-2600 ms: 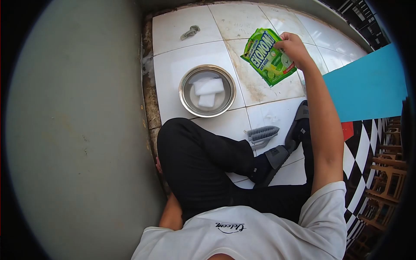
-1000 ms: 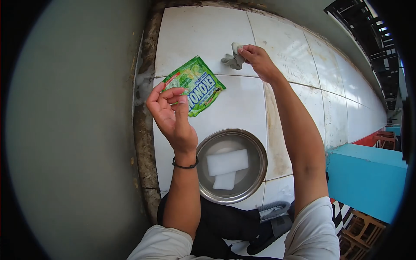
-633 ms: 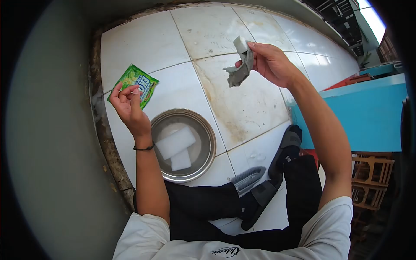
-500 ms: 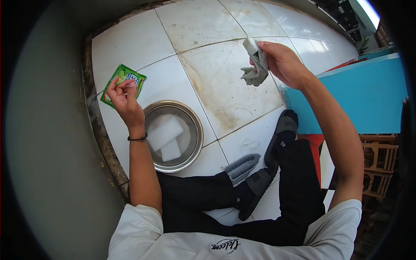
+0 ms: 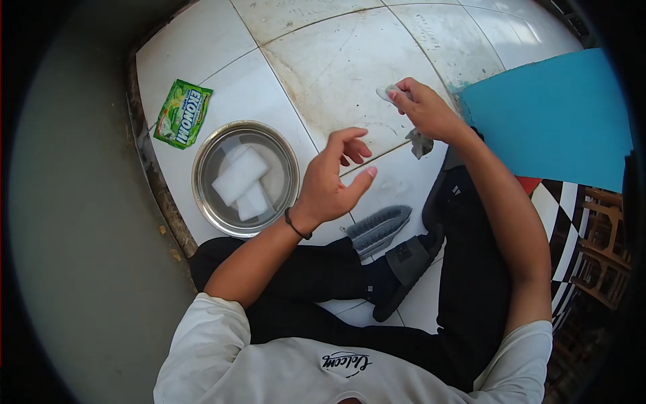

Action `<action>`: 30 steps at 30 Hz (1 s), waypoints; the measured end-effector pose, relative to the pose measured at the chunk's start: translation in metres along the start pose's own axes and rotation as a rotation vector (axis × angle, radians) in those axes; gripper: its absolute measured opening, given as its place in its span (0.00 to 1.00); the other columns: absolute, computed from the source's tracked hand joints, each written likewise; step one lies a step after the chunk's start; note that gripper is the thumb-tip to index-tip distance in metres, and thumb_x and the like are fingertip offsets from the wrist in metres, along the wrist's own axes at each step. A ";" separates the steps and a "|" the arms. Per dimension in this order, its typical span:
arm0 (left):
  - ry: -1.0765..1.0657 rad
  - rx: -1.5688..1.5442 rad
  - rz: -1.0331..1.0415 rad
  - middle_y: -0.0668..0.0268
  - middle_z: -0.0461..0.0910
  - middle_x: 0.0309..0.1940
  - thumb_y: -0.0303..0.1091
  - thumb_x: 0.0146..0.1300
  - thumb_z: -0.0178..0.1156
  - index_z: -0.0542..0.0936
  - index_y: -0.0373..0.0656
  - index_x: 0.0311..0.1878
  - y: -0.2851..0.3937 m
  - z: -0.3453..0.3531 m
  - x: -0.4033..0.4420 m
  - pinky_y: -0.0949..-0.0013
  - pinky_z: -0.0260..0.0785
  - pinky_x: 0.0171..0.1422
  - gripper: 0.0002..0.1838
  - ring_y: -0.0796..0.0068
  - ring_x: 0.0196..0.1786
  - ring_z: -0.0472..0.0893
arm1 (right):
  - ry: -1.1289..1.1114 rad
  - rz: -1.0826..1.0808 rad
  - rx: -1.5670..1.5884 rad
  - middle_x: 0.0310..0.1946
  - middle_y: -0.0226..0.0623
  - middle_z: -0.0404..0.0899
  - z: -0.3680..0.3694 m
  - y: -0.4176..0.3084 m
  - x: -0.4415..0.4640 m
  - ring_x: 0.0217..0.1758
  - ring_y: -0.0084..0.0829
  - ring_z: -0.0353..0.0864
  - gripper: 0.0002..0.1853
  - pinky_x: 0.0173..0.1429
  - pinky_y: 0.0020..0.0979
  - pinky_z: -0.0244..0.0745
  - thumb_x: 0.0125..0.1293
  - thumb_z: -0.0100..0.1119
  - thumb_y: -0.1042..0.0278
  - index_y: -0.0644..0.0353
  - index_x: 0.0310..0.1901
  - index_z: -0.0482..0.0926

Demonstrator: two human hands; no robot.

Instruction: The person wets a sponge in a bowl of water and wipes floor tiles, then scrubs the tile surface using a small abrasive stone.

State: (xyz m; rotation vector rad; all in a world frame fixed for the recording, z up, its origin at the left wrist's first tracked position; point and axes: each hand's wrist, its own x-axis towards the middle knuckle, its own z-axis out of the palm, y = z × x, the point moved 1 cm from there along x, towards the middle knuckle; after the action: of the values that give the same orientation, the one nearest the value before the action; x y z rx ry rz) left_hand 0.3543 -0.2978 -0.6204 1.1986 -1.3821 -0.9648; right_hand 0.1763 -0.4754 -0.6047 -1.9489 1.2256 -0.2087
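Observation:
My right hand (image 5: 424, 111) is closed around a small white sponge (image 5: 389, 93), whose end shows past the fingers. A crumpled grey rag (image 5: 420, 143) shows just below the same hand; whether the fingers grip it is hidden. My left hand (image 5: 336, 178) is empty, its fingers apart and curved, above the floor between the basin and the right hand. A round metal basin (image 5: 294, 161) with water in it stands to the left, with white sponge blocks (image 5: 241, 176) inside. Beyond it a green EKONOMI sachet (image 5: 183, 114) lies flat on the tiles.
A grey-bristled brush (image 5: 378, 227) lies by my sandaled foot (image 5: 407, 266). White floor tiles (image 5: 336, 74) carry brownish stains. A grey wall (image 5: 74, 202) rises on the left, and a blue panel (image 5: 545, 121) stands on the right with wooden racks (image 5: 602, 236) below.
My left hand has left the sachet and moved right, past the basin. My right hand has lowered slightly toward the floor with the sponge. The view has shifted a little.

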 end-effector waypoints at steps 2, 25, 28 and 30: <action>-0.150 0.146 0.214 0.63 0.82 0.37 0.32 0.55 0.69 0.76 0.41 0.59 -0.002 0.024 -0.017 0.66 0.71 0.46 0.27 0.66 0.39 0.81 | -0.028 -0.003 -0.156 0.32 0.37 0.78 0.007 0.001 -0.004 0.31 0.26 0.74 0.19 0.38 0.33 0.72 0.77 0.54 0.54 0.65 0.52 0.74; -0.207 0.247 -0.971 0.63 0.72 0.17 0.45 0.68 0.49 0.74 0.46 0.21 -0.104 -0.137 -0.009 0.61 0.61 0.26 0.20 0.67 0.21 0.72 | 0.098 0.040 -0.016 0.32 0.35 0.79 -0.038 0.027 -0.017 0.37 0.25 0.78 0.22 0.43 0.29 0.74 0.74 0.58 0.51 0.66 0.50 0.76; -0.067 -0.264 -1.052 0.78 0.53 0.14 0.44 0.72 0.46 0.58 0.55 0.18 -0.066 -0.133 0.002 0.73 0.38 0.18 0.23 0.85 0.15 0.48 | 0.154 0.039 0.092 0.32 0.33 0.80 -0.047 0.044 -0.020 0.37 0.24 0.78 0.22 0.43 0.28 0.73 0.73 0.58 0.50 0.66 0.50 0.77; -0.030 -0.415 -0.979 0.78 0.54 0.13 0.44 0.74 0.45 0.57 0.54 0.18 -0.042 -0.132 0.017 0.74 0.36 0.16 0.24 0.85 0.14 0.48 | 0.192 0.034 0.093 0.33 0.33 0.80 -0.051 0.047 -0.024 0.37 0.23 0.78 0.22 0.42 0.28 0.73 0.73 0.58 0.50 0.66 0.50 0.77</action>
State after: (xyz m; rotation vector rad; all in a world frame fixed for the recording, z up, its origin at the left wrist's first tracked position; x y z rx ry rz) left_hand 0.4912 -0.3152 -0.6371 1.5341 -0.4950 -1.8317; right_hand 0.1053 -0.4928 -0.5974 -1.8594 1.3458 -0.4363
